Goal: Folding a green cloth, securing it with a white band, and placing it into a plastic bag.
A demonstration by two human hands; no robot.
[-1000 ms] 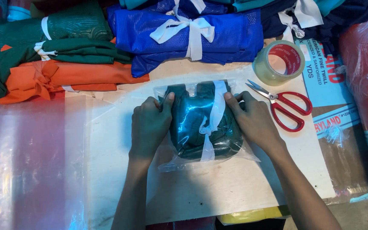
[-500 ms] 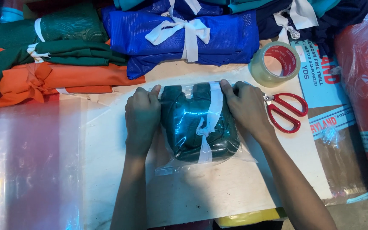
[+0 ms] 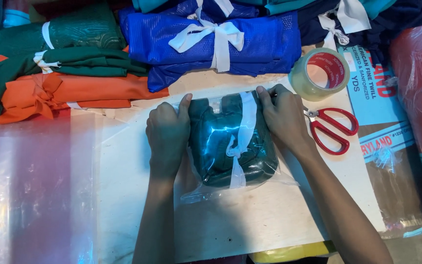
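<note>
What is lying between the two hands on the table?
In the head view, a dark green cloth bundle tied with white strip, inside a clear plastic bag, lies between left hand and right hand.

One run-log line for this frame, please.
left hand: on bagged green bundle | right hand: pressing bag's top edge | red scissors, tape roll: beside

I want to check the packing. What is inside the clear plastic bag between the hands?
Inside the clear plastic bag lies a folded dark green cloth bundle tied with a white fabric strip. Its underside and inner folds are hidden.
</note>
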